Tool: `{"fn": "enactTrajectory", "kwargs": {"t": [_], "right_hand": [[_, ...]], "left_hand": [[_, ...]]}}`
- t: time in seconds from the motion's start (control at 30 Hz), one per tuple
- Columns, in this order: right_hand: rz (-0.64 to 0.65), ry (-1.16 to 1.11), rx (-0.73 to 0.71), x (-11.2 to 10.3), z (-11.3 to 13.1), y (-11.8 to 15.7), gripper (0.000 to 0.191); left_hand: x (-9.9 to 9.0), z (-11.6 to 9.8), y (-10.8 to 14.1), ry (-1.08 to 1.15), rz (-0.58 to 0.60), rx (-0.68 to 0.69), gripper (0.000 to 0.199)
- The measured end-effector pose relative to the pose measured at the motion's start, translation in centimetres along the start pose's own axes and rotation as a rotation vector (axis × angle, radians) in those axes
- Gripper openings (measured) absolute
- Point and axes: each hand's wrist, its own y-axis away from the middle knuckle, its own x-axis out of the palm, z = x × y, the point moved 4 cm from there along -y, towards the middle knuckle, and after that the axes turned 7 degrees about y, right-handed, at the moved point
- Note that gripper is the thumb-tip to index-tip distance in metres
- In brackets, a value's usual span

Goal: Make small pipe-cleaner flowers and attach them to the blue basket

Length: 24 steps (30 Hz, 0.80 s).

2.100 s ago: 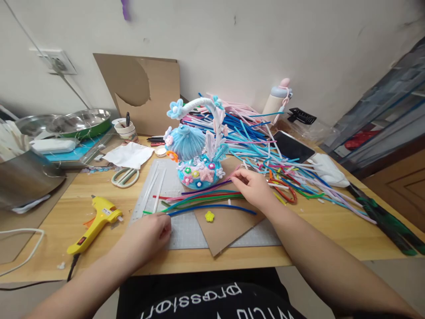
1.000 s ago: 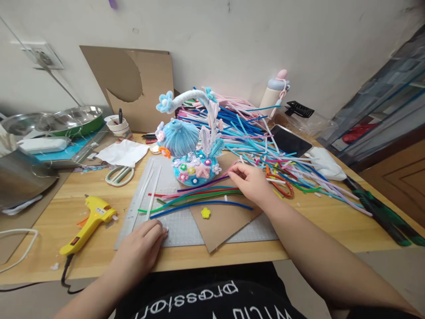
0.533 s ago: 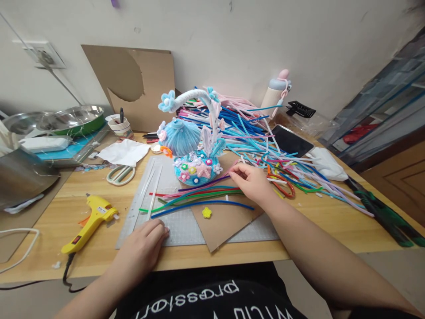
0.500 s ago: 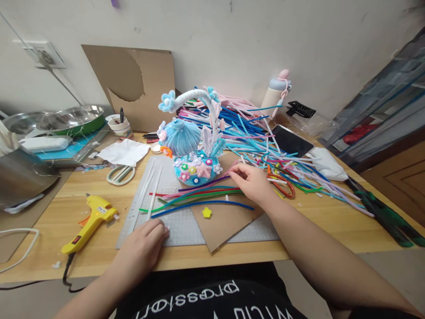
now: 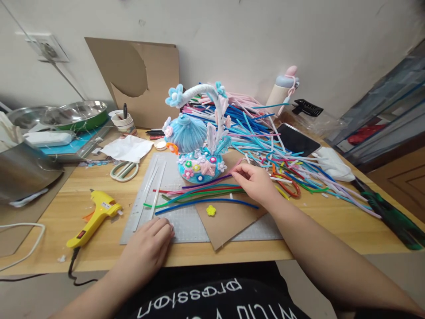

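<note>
My right hand (image 5: 254,179) is closed in a pinch over the right ends of several coloured pipe cleaners (image 5: 206,191); what its fingertips grip is too small to make out. Just behind, to its left, stands a blue lamp-like craft (image 5: 189,133) with a shell shade, white curved stem and flower-covered base. My left hand (image 5: 152,235) rests with curled fingers on the near left part of the grey cutting mat (image 5: 189,230); its fingertips are hidden. A yellow flower (image 5: 211,210) lies on a cardboard piece (image 5: 219,228) between my hands.
At the left lie a yellow glue gun (image 5: 96,217), scissors (image 5: 124,171) and a white tissue (image 5: 128,148). A big pipe cleaner pile (image 5: 252,128), a phone (image 5: 295,139) and a bottle (image 5: 282,93) are at the back right. Cardboard (image 5: 162,84) leans on the wall.
The view has shifted slightly, so everything appears a little further right. A light blue pipe cleaner now shows among the strips left of my right hand. Both hands keep nearly the same pose.
</note>
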Motion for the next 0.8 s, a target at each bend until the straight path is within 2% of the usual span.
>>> {"fn": "enactTrajectory", "kwargs": {"t": [0.17,0.37,0.53,0.63,0.73,0.8], "right_hand": [[0.002,0.01,0.003,0.3,-0.3,-0.1,0.017],[0.002,0.014,0.007,0.3,-0.4,-0.2,0.017],[0.064,-0.019,-0.015,0.8,0.2,0.2,0.015],[0.145,-0.112,-0.016,1.3,2.1,0.9,0.014],[0.316,-0.323,-0.027,1.8,5.1,1.9,0.009],[0.428,-0.537,-0.012,2.0,6.8,2.4,0.01]], "left_hand": [[-0.1,0.0,0.3,0.016,-0.099,-0.027,0.02],[-0.5,1.7,-0.3,0.297,-0.071,-0.276,0.013],[-1.1,1.6,-1.6,0.444,-0.111,-0.365,0.015],[-1.1,0.6,-2.8,0.811,-0.146,-0.439,0.015],[-0.7,-1.2,-4.7,1.407,-0.068,-0.498,0.023],[-0.6,-2.6,-6.4,1.698,0.004,-0.49,0.026]]}}
